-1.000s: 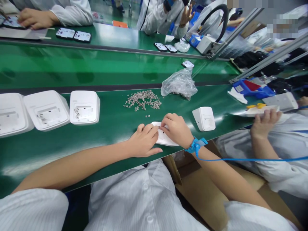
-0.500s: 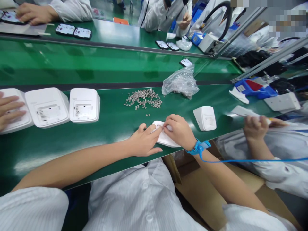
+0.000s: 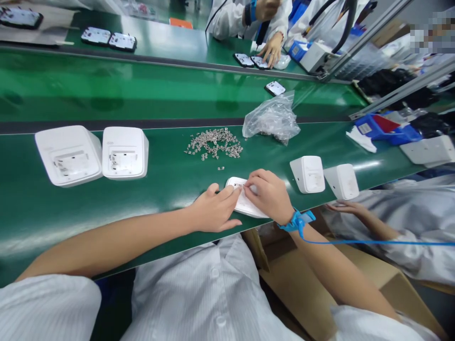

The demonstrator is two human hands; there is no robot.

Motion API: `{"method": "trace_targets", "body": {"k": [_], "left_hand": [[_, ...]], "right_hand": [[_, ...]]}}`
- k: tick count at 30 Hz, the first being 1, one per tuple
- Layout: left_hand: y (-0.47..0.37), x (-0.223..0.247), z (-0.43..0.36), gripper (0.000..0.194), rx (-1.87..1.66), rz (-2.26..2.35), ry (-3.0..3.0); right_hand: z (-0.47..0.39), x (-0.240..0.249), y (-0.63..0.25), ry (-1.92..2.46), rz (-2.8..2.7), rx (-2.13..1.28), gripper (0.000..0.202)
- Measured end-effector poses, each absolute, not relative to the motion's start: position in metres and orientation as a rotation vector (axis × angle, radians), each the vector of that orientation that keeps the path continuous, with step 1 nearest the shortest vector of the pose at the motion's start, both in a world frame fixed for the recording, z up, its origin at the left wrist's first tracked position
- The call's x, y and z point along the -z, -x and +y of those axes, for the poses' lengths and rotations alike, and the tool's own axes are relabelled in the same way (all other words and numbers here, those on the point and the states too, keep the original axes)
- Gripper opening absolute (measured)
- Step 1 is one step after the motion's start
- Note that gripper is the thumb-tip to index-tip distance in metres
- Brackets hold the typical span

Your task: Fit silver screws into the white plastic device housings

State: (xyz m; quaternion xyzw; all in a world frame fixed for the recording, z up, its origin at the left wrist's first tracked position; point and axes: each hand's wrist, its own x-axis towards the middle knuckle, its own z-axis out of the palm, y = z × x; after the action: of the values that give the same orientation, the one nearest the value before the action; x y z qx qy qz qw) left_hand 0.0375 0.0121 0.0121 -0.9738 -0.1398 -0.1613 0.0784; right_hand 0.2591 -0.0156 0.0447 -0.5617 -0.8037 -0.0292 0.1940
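Note:
A white plastic housing [image 3: 245, 207] lies on the green bench in front of me, partly covered by both hands. My left hand [image 3: 216, 208] rests at its left side, fingertips on the housing and thumb spread apart. With fingertips pinched together, my right hand [image 3: 268, 195] presses at the recess of the housing; whatever is between the fingers is too small to make out. A blue strap [image 3: 296, 221] circles the right wrist. Beyond the hands lies a pile of small metal clips [image 3: 215, 143], with a couple of loose clips [image 3: 221, 168] nearer to me.
Two white housings [image 3: 69, 156] stand at left, two smaller ones [image 3: 308, 174] at right. A clear plastic bag [image 3: 272, 118] lies behind the clips. A co-worker's hand [image 3: 346, 207] is at the right edge; another person [image 3: 272, 49] works across the belt [image 3: 142, 94].
The leftmost housing and the hand on it are out of view. A second small housing now stands at right, where the co-worker's hand has lowered. My hands have barely moved.

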Motion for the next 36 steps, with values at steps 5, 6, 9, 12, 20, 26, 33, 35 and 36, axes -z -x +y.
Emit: {"method": "trace_targets", "body": {"k": [5,6,9,12,20,26,33,35,36], "left_hand": [[-0.039,-0.01,0.013,0.063,0.516,-0.422,2.908],[-0.039,-0.01,0.013,0.063,0.514,-0.421,2.915],[-0.039,-0.009,0.013,0.063,0.512,-0.42,2.941],[-0.04,-0.01,0.014,0.062,0.501,-0.417,2.96],[-0.046,-0.014,0.02,0.059,0.461,-0.319,3.087],[-0.048,-0.013,0.022,0.056,0.495,-0.284,3.078],[-0.054,-0.013,0.026,0.057,0.53,-0.122,3.096],[-0.055,-0.011,0.026,0.058,0.544,-0.12,3.1],[-0.055,-0.011,0.026,0.059,0.551,-0.121,3.102]], "right_hand": [[-0.016,-0.047,-0.259,1.557,-2.281,0.125,0.011],[-0.017,-0.048,-0.259,1.557,-2.293,0.14,0.012],[-0.022,-0.054,-0.257,1.555,-2.351,0.173,0.012],[-0.033,-0.059,-0.255,1.532,-2.413,0.171,0.014],[-0.059,-0.056,-0.25,1.455,-2.417,0.156,0.017],[-0.061,-0.051,-0.249,1.488,-2.38,0.156,0.019],[-0.066,-0.048,-0.25,1.475,-2.348,0.134,0.022],[-0.066,-0.047,-0.25,1.467,-2.329,0.14,0.022],[-0.066,-0.046,-0.25,1.465,-2.324,0.142,0.023]]}}
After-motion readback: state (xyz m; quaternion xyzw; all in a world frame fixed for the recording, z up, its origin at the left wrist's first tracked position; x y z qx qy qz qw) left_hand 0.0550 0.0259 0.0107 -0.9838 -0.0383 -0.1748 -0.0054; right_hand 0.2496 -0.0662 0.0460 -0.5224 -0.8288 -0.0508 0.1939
